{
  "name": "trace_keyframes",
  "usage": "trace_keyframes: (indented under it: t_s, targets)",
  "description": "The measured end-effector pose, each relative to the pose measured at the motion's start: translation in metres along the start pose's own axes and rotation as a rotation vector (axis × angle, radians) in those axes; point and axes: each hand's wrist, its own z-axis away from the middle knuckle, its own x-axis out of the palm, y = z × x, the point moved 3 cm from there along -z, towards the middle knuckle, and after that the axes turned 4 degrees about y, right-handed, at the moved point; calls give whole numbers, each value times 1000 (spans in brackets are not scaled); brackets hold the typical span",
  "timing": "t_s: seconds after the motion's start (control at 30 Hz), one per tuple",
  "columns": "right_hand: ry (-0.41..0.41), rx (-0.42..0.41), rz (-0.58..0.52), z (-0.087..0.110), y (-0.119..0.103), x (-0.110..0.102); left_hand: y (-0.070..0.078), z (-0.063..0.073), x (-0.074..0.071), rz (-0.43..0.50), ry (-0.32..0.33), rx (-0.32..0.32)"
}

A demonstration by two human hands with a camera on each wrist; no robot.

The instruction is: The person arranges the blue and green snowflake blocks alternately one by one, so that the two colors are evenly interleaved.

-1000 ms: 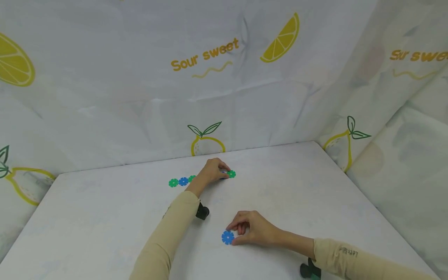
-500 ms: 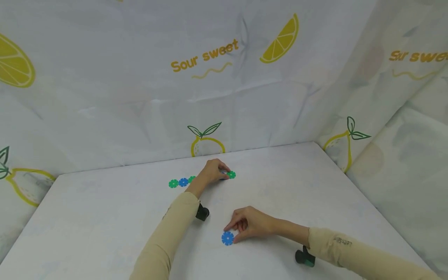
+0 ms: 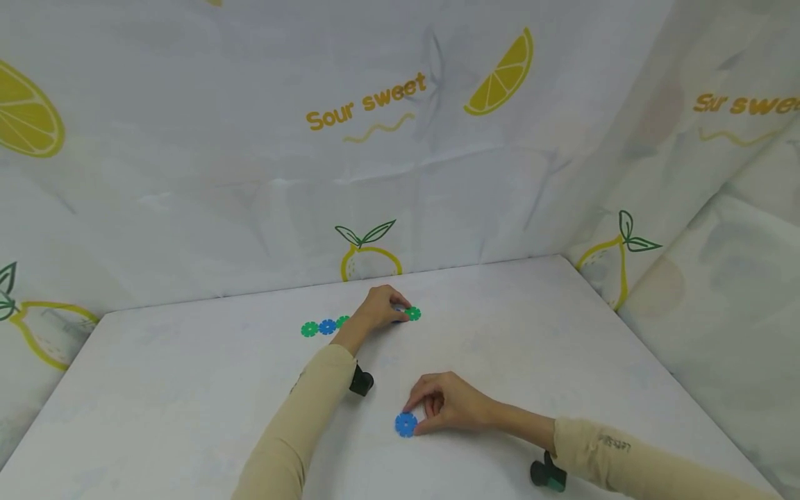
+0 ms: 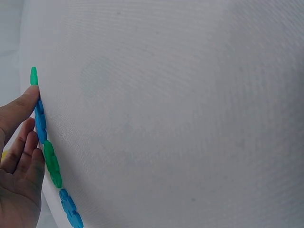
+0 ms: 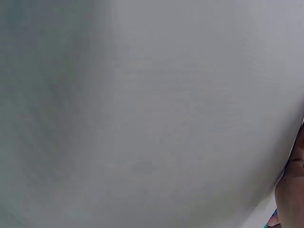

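A row of green and blue snowflake discs lies toward the back of the table; its middle is hidden by my left hand. A green disc [image 3: 309, 329] and a blue disc [image 3: 328, 326] show at the left end, and another green disc [image 3: 413, 314] at the right end. My left hand [image 3: 378, 307] pinches the row where this green disc meets a blue disc [image 4: 41, 124]. Nearer the front, my right hand [image 3: 451, 401] holds a separate blue snowflake disc [image 3: 405, 424] by its edge, between thumb and index finger. The right wrist view shows little of that hand [image 5: 290, 194].
Both discs and hands are on a white table [image 3: 187, 403]. A white curtain [image 3: 219, 187] printed with lemons stands behind it and continues along the right side. Dark wrist cameras hang below the left wrist [image 3: 361, 380] and the right wrist [image 3: 548, 473].
My right hand rose slightly off the blue disc half a second ago, its fingers spreading, and is now back down with its fingertips at the disc's edge. The left hand has stayed still.
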Motion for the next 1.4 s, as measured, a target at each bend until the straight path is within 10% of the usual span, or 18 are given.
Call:
trace_keyframes:
  t_s: [0.37, 1.4]
  targets:
    - [54, 21, -114, 6, 4, -11, 1, 2, -2, 17, 13, 48]
    - [196, 191, -28, 5, 54, -128, 5, 0, -3, -2, -2, -25]
